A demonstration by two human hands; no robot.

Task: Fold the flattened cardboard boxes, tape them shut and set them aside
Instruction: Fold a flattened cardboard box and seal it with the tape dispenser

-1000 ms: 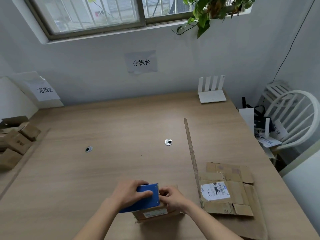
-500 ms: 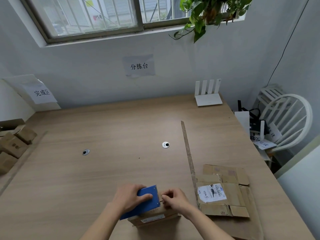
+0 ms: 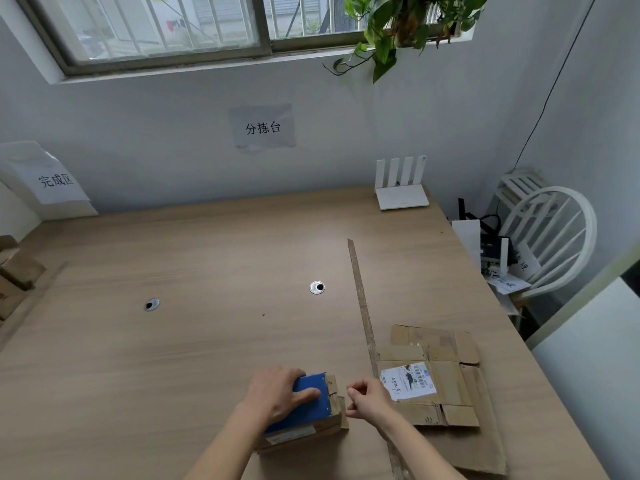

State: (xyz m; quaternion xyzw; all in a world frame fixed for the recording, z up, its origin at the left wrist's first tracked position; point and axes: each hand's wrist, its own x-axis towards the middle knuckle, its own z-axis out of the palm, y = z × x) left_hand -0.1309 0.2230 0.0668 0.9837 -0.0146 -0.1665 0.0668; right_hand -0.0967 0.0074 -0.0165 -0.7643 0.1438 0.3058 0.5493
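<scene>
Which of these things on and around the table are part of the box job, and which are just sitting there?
In use: small cardboard box, blue tape dispenser, left hand, right hand, flattened boxes, finished boxes.

Just lying about: router, plant, white chair.

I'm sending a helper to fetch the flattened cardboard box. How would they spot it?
On the wooden table, look at the near right part, just right of the long thin strip. The flattened box lies flat there, the only cardboard with a white shipping label facing up.
</scene>
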